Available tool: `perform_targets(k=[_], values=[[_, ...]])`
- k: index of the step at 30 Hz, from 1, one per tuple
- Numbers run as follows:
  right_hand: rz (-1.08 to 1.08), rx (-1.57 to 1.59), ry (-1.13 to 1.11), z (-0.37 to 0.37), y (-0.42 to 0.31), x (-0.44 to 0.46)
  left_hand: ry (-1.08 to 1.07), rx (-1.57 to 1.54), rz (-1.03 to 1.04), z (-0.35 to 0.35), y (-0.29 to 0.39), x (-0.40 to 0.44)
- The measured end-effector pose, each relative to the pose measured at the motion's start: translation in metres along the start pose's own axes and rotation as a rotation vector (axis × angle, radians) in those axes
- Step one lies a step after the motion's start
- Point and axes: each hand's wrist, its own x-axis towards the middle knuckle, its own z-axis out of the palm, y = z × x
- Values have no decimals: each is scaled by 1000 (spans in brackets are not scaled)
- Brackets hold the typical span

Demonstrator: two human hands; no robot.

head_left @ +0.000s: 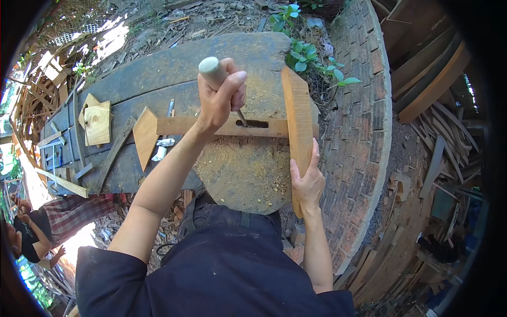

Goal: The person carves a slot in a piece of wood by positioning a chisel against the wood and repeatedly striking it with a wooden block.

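Observation:
My left hand [221, 98] is wrapped around the thick, round-topped handle of a chisel [211, 68]. Its thin metal shaft slants down into a dark slot [253, 124] cut in a flat wooden bar [182, 126]. At the right end of this bar stands a longer wooden board [298, 113], set crosswise. My right hand [309, 182] grips the board's near part, thumb on one side and fingers on the other. A pointed wooden piece [145, 138] sits at the bar's left end. The chisel's tip is hidden in the slot.
Wood chips lie over the worn plank bench [237, 174]. A pale wood block [97, 124], a metal tool [170, 107] and a crumpled white item [160, 153] are to the left. A brick wall [354, 127] borders the right. Another person [34, 232] sits at far left.

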Motion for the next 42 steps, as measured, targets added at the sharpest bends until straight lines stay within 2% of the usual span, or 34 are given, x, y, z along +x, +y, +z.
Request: perform_targets(k=[5, 11, 13, 15, 17, 18, 20, 21, 23, 27, 29, 30, 32, 33, 35, 36, 37, 38, 39, 40, 42], values=[[-6, 19, 3, 2, 2, 0, -52, -74, -13, -4, -6, 4], [-70, 145, -33, -26, -1, 16, 52, 297, 143, 17, -13, 4], [-180, 254, -21, -55, -24, 28, 54, 320, 147, 21, -16, 5], [-433, 333, 91, -94, -51, 49, 71, 399, 141, 26, -17, 3], [-313, 810, 68, -141, -109, 40, 48, 402, 160, 26, -22, 0], [-307, 809, 81, -155, -128, 41, 60, 375, 123, 28, -19, -1], [-591, 895, 204, -169, -153, 46, 50, 388, 74, 28, -13, -1], [-603, 895, 206, -168, -156, 47, 53, 387, 85, 28, -13, -1], [-427, -63, -281, -164, -155, 45, 37, 427, 311, 31, -13, -2], [-293, 131, -351, -165, -155, 48, 101, 322, 147, 28, -12, -2], [-507, 395, -73, -171, -160, 45, 103, 413, 142, 23, -20, -3], [-492, 394, -83, -171, -166, 44, 107, 422, 147, 26, -17, -4], [-672, 749, 218, -165, -180, 43, 102, 421, 104, 26, -18, -5], [-671, 751, 217, -162, -175, 44, 102, 422, 102, 28, -19, -5], [-514, -67, -102, -150, -152, 45, 116, 389, 346, 34, -17, -4], [-482, 106, -145, -142, -150, 50, 107, 385, 348, 34, -15, -5], [-488, 99, -135, -148, -148, 50, 98, 345, 240, 32, -12, -2], [-370, 89, -188, -156, -149, 48, 98, 307, 133, 30, -10, 0], [-247, 84, -252, -162, -155, 44, 112, 310, 131, 28, -11, -2], [-250, 88, -262, -166, -158, 42, 111, 391, 181, 28, -13, -4], [-502, 428, -76, -174, -161, 38, 112, 463, 204, 29, -19, -6]])
